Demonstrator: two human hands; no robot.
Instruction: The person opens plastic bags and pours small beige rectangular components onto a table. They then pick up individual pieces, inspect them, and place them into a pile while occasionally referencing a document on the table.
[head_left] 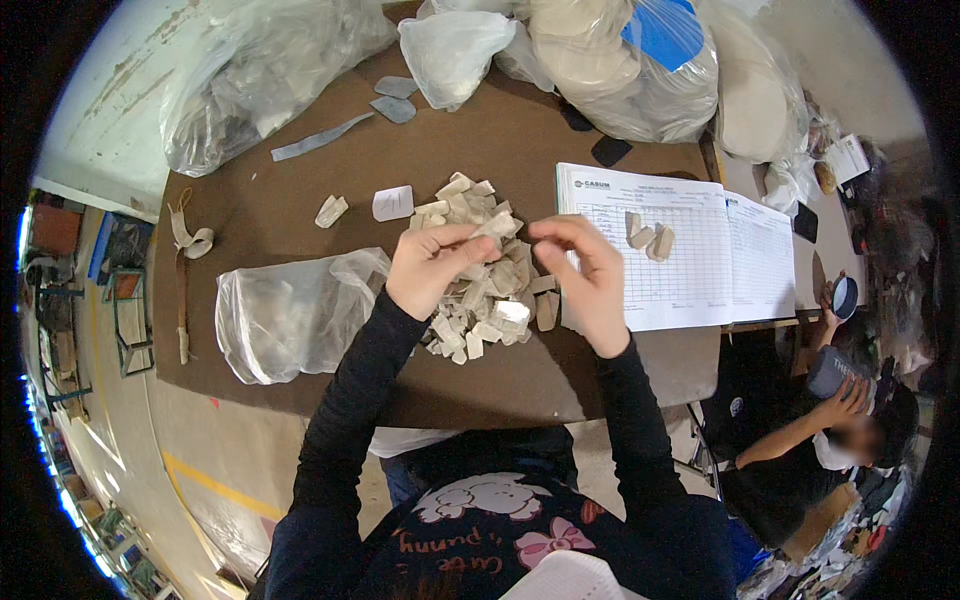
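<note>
Above a heap of small beige cut pieces (490,298), my left hand (432,268) pinches a few of the same flat pieces (496,229) between thumb and fingers. To its right, my right hand (590,275) has its thumb and fingers apart, with nothing visible in them. Its fingertips are close to the held pieces but do not touch them. Under and beside the right hand lies an open book of printed table sheets (660,285), with several beige pieces (652,240) resting on its left page. A clear plastic bag (290,315) lies flat left of the heap.
On the brown table (320,170) are a small white paper label (393,203), a little beige bundle (330,210), grey scraps (395,98) and a strap (190,240). Big filled plastic bags (620,70) line the far edge. Another person (820,430) is at the right.
</note>
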